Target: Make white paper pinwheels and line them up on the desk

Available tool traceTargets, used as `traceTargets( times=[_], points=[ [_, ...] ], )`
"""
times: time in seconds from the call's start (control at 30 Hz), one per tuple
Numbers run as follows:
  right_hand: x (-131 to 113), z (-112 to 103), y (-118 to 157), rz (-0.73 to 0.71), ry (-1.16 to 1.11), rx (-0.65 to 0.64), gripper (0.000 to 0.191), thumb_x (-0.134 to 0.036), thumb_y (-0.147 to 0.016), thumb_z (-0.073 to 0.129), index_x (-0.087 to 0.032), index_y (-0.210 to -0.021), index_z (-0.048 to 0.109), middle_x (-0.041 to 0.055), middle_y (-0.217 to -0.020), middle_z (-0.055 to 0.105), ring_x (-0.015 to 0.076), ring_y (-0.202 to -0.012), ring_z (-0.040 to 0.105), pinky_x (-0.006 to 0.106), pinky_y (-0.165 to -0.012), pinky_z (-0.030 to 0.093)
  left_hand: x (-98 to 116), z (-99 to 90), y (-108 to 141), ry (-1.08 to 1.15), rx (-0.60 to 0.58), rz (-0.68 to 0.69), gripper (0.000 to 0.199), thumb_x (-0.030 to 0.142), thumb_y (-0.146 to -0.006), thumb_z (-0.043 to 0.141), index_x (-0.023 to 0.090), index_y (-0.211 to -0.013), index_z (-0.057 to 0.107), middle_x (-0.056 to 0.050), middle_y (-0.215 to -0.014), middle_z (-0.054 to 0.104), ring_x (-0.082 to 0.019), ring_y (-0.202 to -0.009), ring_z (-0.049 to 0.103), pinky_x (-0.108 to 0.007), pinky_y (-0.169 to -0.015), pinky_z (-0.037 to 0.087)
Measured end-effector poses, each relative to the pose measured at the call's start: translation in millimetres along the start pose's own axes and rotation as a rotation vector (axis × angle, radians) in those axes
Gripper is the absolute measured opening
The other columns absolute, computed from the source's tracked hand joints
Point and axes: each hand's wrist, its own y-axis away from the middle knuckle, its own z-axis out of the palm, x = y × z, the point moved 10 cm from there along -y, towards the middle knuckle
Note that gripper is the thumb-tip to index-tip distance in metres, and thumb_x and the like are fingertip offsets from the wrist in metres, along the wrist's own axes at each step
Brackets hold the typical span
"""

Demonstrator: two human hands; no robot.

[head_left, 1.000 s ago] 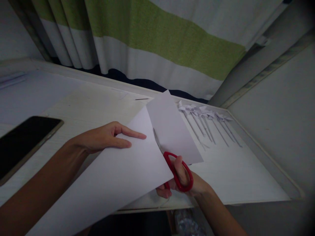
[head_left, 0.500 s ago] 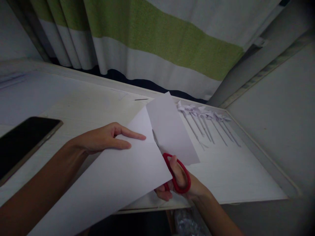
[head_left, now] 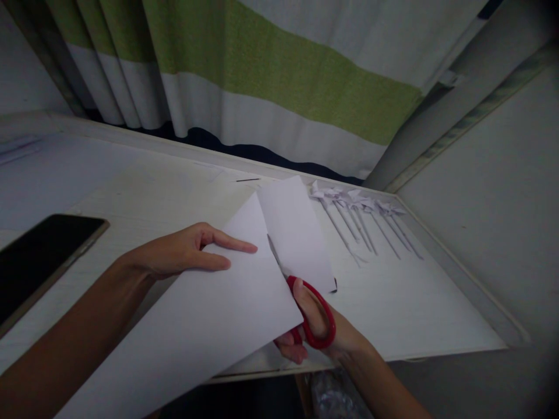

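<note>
A large white sheet of paper [head_left: 209, 314] slants over the table's front edge. My left hand [head_left: 187, 250] grips the sheet, its index finger and thumb stretched out on top and the other fingers hidden below. My right hand [head_left: 312, 320] is closed round red-handled scissors [head_left: 327, 326], thumb through one loop. The blades lie along a cut that runs up the sheet, mostly hidden by the paper. To the right of the cut, a paper flap [head_left: 297, 233] leans away, with a small dark spot at its lower corner.
Several folded paper flowers on thin stems [head_left: 358, 218] lie in a row at the back right of the white table [head_left: 414, 314]. A phone [head_left: 48, 256] rests at the left. Beyond the rear edge hangs a green and white curtain [head_left: 305, 70]. A thin dark stick [head_left: 247, 180] lies near it.
The paper flap has tilted and looks narrower, its lower corner having moved left. Both hands keep their hold. The view has shifted slightly.
</note>
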Motion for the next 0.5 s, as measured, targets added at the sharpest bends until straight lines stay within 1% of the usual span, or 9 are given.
traceTargets(
  times=[0.1,0.17,0.3,0.4,0.5],
  points=[
    [0.6,-0.8,1.2,0.002,0.016,0.016,0.049,-0.050,-0.083,0.022,-0.010,-0.077,0.051,-0.0035,-0.045,0.041,0.0056,-0.035,0.040,0.016,-0.031,0.028,1.5,-0.3,0.3,0.001,0.005,0.010,0.037,0.019,-0.063,0.061,0.024,-0.099,0.061,-0.004,-0.097,0.064,-0.023,-0.085,0.060,-0.028,-0.071,0.047],
    [0.8,-2.3,1.7,0.001,0.036,0.033,0.049,-0.050,-0.083,0.022,-0.011,-0.075,0.051,-0.0035,-0.045,0.041,0.0055,-0.035,0.040,0.016,-0.030,0.028,2.1,1.7,0.9,0.001,-0.011,0.011,0.036,0.020,-0.065,0.060,0.023,-0.102,0.059,-0.005,-0.097,0.064,-0.022,-0.085,0.060,-0.027,-0.070,0.047],
    [0.4,-3.7,1.2,-0.002,0.067,0.048,0.052,-0.052,-0.082,0.021,-0.012,-0.066,0.050,-0.0031,-0.043,0.041,0.0050,-0.034,0.040,0.015,-0.029,0.028,3.7,4.9,3.0,-0.012,-0.032,0.020,0.035,0.020,-0.072,0.055,0.019,-0.106,0.056,-0.004,-0.098,0.063,-0.018,-0.084,0.059,-0.024,-0.071,0.046],
    [1.4,-2.5,0.7,-0.001,0.080,0.036,0.055,-0.053,-0.082,0.019,-0.012,-0.057,0.047,-0.0030,-0.040,0.039,0.0045,-0.032,0.039,0.015,-0.028,0.027,5.8,5.4,3.7,-0.048,-0.031,0.034,0.035,0.020,-0.073,0.055,0.018,-0.107,0.054,-0.004,-0.102,0.062,-0.017,-0.087,0.058,-0.022,-0.073,0.045],
    [2.8,-3.3,0.7,-0.011,0.083,0.046,0.057,-0.052,-0.082,0.019,-0.012,-0.054,0.047,-0.0028,-0.040,0.039,0.0046,-0.032,0.040,0.015,-0.029,0.028,7.5,4.3,3.3,-0.080,-0.020,0.039,0.036,0.020,-0.073,0.055,0.016,-0.108,0.054,-0.004,-0.101,0.062,-0.017,-0.086,0.059,-0.022,-0.072,0.046]
  ],
)
